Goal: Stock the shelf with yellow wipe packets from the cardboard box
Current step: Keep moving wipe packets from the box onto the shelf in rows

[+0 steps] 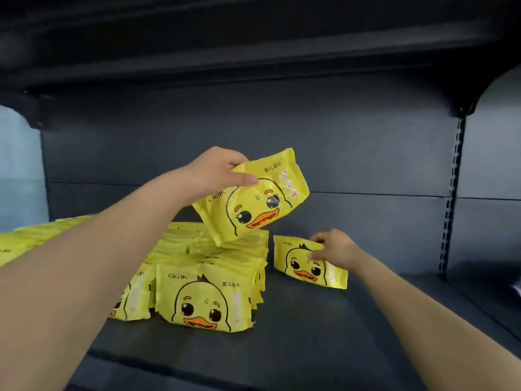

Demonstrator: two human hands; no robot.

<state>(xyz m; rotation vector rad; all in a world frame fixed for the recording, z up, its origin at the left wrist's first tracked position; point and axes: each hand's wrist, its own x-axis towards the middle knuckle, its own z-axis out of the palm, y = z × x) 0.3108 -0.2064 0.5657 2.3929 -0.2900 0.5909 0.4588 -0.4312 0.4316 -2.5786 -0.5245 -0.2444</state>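
Head view.

- Shelf (310, 334): dark, flat; carries all stock listed below.
- Back panel (253, 131): dark, seamed across.
- Rail (451, 193): slotted upright, at right of the panel.
- Upper shelf (253, 52): dark, overhead.
- Rows (203, 294): yellow duck-face packets standing upright, packed front to back, left of centre on the shelf. The front one faces the camera.
- Side packets (33, 235): more yellow stock at far left, partly hidden by the left forearm.
- Left hand (217, 170): fingers clamped on the upper left edge of the raised packet (253, 198), thumb on its printed face.
- Raised packet: tilted, held in the air above the rear of the rows, lower corner near their tops; whether it touches them cannot be told.
- Right hand (335, 248): fingers (318, 239) pinched over the top right edge of the end packet (301, 263), thumb on its face.
- End packet: upright on the shelf, face forward, just right of the rows with a narrow gap between.
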